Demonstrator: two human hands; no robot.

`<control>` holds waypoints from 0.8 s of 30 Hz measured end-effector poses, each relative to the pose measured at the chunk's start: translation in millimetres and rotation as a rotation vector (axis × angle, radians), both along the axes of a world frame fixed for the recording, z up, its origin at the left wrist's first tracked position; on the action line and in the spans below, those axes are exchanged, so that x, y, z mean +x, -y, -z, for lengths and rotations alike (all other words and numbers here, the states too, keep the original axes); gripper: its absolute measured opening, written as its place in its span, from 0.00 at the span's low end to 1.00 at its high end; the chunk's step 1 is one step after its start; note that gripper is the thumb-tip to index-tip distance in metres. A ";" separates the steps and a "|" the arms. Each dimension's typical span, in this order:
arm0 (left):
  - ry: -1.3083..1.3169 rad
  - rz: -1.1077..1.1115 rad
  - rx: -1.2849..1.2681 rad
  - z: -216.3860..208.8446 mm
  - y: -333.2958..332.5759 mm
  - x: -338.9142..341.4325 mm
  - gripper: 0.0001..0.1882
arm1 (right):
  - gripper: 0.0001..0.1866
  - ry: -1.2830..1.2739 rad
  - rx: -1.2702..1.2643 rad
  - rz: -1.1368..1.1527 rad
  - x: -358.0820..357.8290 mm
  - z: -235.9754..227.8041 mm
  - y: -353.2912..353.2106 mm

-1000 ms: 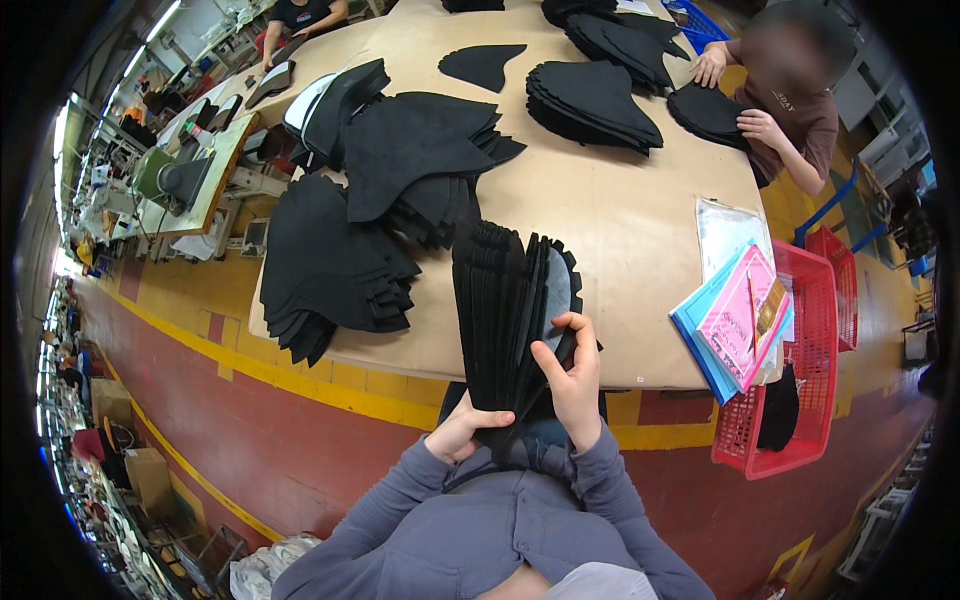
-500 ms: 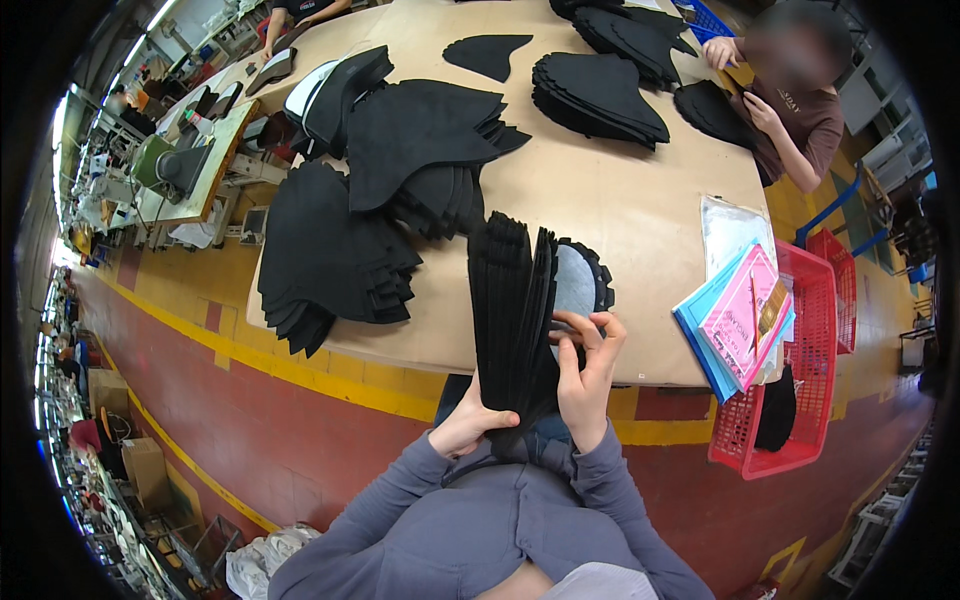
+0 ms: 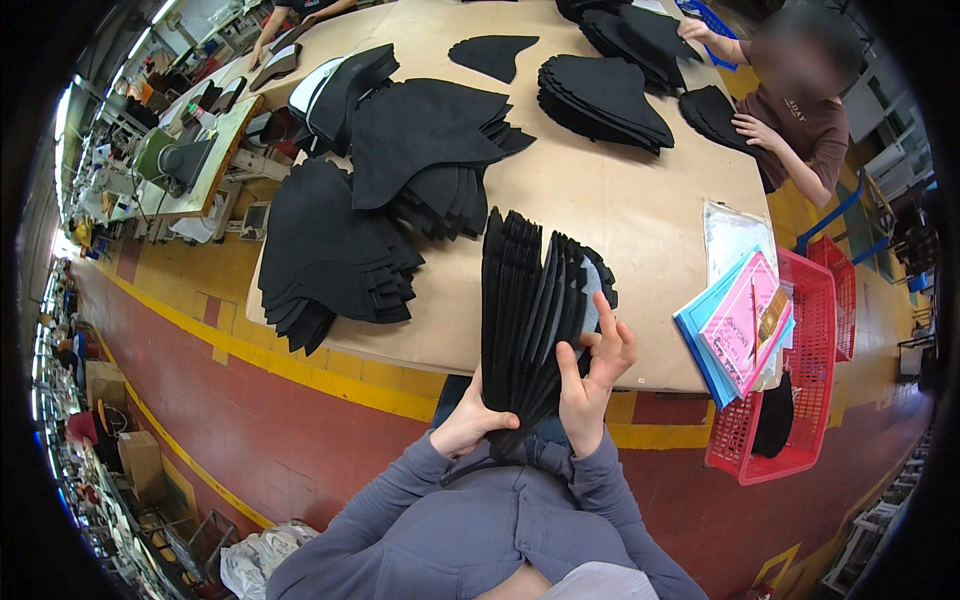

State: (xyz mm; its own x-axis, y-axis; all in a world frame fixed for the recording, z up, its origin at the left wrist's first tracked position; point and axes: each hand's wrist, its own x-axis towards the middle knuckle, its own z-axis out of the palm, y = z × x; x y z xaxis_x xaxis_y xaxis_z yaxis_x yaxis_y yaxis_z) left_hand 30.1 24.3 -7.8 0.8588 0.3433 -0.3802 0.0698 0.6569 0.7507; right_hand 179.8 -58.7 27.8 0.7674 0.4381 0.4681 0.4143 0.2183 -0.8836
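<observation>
A thick stack of black cut fabric pieces (image 3: 512, 310) stands on edge at the table's front, its far ends fanned apart. My left hand (image 3: 468, 420) grips the near end, with the thumb across the edges. At the right side of the stack is my right hand (image 3: 592, 385), its fingers apart and partly bent, the thumb beside the pieces. Among the fanned layers a grey-blue face (image 3: 591, 300) shows near my right fingers. To the left lie a pile of black pieces (image 3: 335, 245) and a second one (image 3: 425, 135), both shaped with curved edges.
More black stacks (image 3: 605, 100) and a single piece (image 3: 492, 52) lie farther back on the table (image 3: 570, 195). At right are pink and blue papers (image 3: 740, 320) and a red basket (image 3: 815, 400). A person (image 3: 805, 140) handles black pieces at the far right.
The stack in my left hand has fanned open more, covering most of the grey-blue face. My right fingers have risen slightly and spread. The person at far right has moved one hand toward the back stacks.
</observation>
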 end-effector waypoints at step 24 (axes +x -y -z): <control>-0.049 -0.067 0.234 -3.7 6.6 2.4 0.50 | 0.20 0.010 -0.312 0.105 -5.2 -19.3 -1.3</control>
